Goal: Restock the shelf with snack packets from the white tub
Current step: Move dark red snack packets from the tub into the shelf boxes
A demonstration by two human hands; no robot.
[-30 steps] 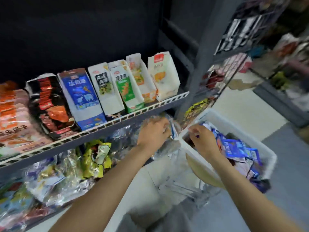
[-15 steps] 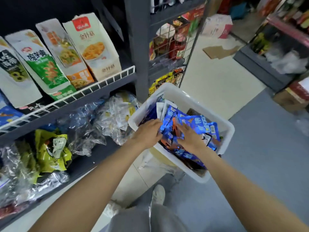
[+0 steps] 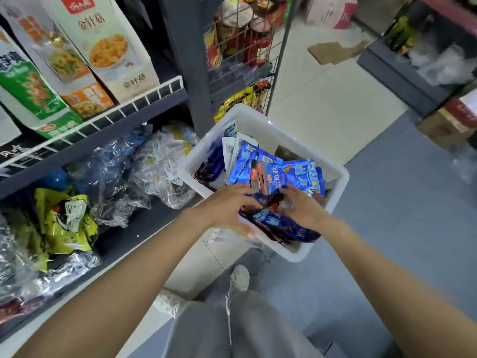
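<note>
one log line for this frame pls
phase: gathering | left hand: on blue packets | right hand: on packets | white tub: full | shelf: pending

Clear bags crowd the lower shelf beside the white tub, a dark bare strip open along its front.

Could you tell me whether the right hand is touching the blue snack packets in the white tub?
Touching. The head view shows the right hand with fingers laid on the blue snack packets.

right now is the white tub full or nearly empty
Fairly full: blue snack packets pile up to the rim of the white tub, and both hands are among them.
</note>
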